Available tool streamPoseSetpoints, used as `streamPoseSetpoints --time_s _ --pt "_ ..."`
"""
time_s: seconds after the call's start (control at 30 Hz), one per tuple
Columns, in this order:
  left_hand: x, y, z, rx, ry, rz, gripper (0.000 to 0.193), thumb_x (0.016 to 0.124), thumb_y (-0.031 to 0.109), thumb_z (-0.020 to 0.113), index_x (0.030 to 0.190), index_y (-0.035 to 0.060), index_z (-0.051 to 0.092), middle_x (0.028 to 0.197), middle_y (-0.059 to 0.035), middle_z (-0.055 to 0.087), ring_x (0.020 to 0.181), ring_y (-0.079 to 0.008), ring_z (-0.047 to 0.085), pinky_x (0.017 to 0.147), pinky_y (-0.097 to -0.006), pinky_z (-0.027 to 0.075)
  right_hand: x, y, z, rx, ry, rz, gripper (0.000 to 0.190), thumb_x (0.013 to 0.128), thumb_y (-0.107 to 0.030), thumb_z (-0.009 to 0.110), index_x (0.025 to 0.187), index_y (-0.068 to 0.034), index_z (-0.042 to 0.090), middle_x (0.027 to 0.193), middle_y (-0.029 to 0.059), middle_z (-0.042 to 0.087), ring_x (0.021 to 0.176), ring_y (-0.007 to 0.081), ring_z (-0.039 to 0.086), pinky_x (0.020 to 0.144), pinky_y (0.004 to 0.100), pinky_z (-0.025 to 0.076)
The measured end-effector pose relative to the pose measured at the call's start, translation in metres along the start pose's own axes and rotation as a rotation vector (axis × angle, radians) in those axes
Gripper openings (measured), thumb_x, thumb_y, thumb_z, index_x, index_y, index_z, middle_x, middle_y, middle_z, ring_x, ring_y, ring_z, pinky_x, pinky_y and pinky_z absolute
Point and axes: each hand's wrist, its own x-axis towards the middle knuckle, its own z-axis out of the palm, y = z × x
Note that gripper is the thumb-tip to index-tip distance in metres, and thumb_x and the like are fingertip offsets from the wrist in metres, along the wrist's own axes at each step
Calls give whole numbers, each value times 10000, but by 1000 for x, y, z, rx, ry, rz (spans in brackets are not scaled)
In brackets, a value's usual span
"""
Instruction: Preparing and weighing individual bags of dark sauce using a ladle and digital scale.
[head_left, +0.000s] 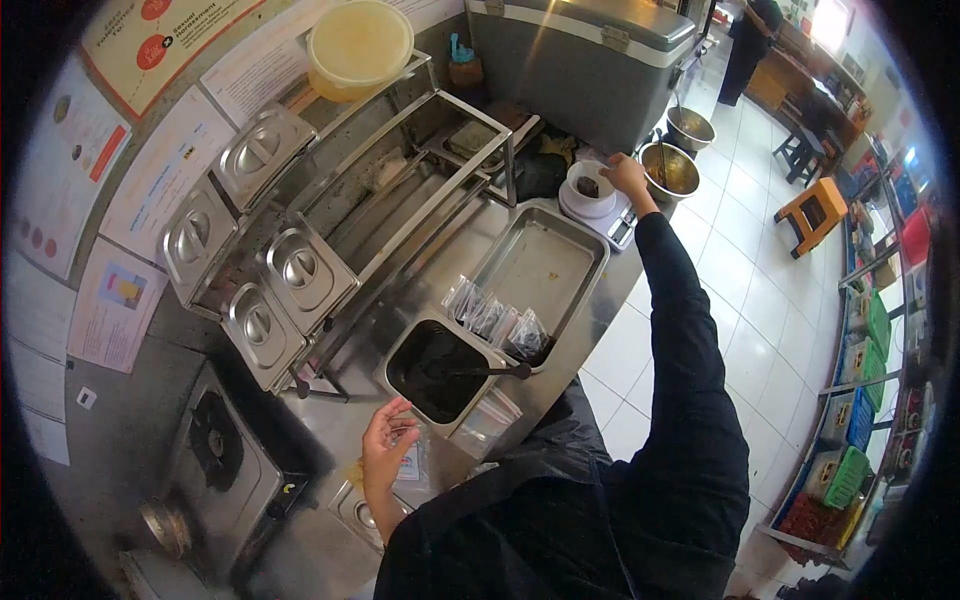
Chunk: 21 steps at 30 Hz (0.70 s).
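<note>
My right hand (624, 177) is at the rim of a small white plastic bowl (571, 174) with a dark lump in it. The bowl stands on a white kitchen scale (619, 225); whether the fingers pinch its rim cannot be told. With fingers apart, my left hand (390, 439) hangs empty beside a deep steel container (384, 367) of dark liquid, in which a dark-handled ladle (491, 370) rests. Filled small plastic bags (495, 319) lie in the near end of a steel tray (602, 262). Flat zip bags (487, 424) lie on the counter by the container.
Lidded steel pans (300, 268) stand at the left behind a metal rack (457, 184). A gas stove (217, 450) is at lower left. A grey cool box (577, 75) stands at the back, two metal bowls (670, 171) beyond the scale. A person (750, 45) stands farther off.
</note>
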Motion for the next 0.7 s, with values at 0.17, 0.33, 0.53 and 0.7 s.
streamPoseSetpoints --time_s 0.17,0.33,0.53,0.7 --pt "-3 0 -2 -7 20 5 597 766 53 701 1300 20 438 1217 -122 543 956 -152 561 844 -276 449 8 -5 0 124 -69 -54 471 684 -360 696 1091 -130 640 1086 162 634 1011 329 601 878 432 458" --pt "-5 -4 -4 -3 36 -17 592 765 26 691 1299 20 436 1219 -119 541 955 -146 556 848 -272 449 1 -14 -2 -7 -89 -205 514 647 -358 709 1098 -123 638 1074 152 642 1008 341 600 874 400 468" --pt "-6 -6 -4 0 43 -9 579 769 16 682 1294 18 439 1219 -119 542 959 -146 552 847 -272 449 -3 -11 -9 51 -130 -283 488 651 -329 730 1094 -144 647 1035 162 646 959 362 607 835 411 483" --pt "-2 -3 -1 14 45 -16 574 772 19 678 1293 18 439 1219 -119 542 964 -152 553 852 -275 446 -5 -22 -8 4 -74 -347 346 702 -292 703 1001 -119 678 958 160 661 945 366 606 803 444 489"
